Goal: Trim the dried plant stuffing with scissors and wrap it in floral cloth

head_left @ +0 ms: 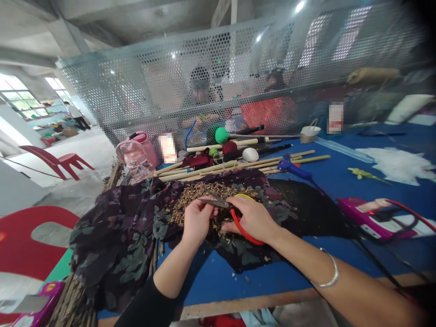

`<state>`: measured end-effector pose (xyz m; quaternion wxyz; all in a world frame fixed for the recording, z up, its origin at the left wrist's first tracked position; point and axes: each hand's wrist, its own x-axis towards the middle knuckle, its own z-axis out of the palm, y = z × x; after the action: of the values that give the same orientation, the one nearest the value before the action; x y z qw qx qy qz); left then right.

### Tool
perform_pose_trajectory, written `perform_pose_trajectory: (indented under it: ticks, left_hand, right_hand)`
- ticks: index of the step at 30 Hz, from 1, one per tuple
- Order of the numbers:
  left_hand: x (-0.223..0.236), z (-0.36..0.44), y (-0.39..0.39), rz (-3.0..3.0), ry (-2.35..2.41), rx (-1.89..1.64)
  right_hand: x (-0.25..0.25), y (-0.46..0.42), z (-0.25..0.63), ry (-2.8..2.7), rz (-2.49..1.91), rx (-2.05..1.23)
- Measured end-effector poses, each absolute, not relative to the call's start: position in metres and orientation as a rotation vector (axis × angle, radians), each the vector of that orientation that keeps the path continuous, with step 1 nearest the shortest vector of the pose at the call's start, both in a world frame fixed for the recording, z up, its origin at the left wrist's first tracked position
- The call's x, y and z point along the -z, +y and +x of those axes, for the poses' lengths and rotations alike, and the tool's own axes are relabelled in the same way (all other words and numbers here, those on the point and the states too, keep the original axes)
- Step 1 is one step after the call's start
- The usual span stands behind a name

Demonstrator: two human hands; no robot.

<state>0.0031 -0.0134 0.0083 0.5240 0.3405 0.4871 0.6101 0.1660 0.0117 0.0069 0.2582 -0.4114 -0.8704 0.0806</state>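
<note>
R arm across tbl's nr edge

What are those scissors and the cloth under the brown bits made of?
Scissors' blades: probably metal, dull grey and thin. Red handle: likely smooth plastic, or coated, being evenly bright. Flowery cloth: matte, soft-looking fabric, with loose folds; fibre unclear.

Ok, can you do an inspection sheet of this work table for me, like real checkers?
Surface: blue tabletop, partly covered by dark patterned cloth.
Job's things: scissors over a heap of brown bits.
Clutter: sticks, green ball, white ball, blue tool.
Hands: right hand holds scissors; left hand is at the blades, its grip unclear.
Cables: red cable by the purple device.
Surroundings: perforated screen behind, red chairs to the left.
</note>
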Motion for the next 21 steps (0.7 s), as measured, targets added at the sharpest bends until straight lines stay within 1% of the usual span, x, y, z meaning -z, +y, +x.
perform_pose_trajectory:
  ticks: [14,21]
  left_hand:
    - [-0.009,0.0018,-0.0148,0.926,1.288,-1.361]
    - [-0.0095,0.0014,-0.0151,0.91,1.324,-1.297]
  right_hand:
    - [-0.006,0.0132,0.1698,-2.381,-1.105,-0.116]
    - [-0.0047,0.0129,0.1707,-2.418,-1.105,-0.27]
